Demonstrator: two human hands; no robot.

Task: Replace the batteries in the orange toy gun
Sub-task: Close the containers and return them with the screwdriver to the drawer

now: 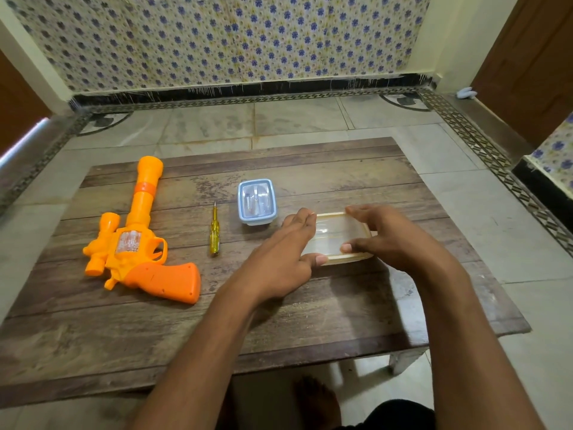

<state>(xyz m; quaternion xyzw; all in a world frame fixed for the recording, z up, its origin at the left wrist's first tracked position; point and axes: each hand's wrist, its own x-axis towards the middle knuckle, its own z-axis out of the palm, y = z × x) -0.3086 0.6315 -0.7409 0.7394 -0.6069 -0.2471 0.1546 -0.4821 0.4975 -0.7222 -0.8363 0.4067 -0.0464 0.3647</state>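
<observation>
A low wooden table (279, 308) with a worn, plank-patterned brown top stood on a floor of pale grey stone tiles (297, 116) edged by a dark patterned border. Behind it rose a wall of tiles printed with small blue flowers (217, 35), with a black skirting strip at its foot, and brown door panels showed at both sides of the view.

The orange plastic toy gun (139, 240) lay on its side at the left of the table, barrel pointing away from the person, grip toward the near edge. Just right of it lay a slim screwdriver with a clear yellow handle (214, 232), and beyond that a small clear box with a blue-rimmed lid (257, 201), closed.

Both hands rested on a shallow clear plastic container with a cream rim (338, 240) at the right of the table. The left hand (288, 259) gripped its left side, thumb at the near corner; the right hand (387, 237) clasped the right side, thumb on top.
</observation>
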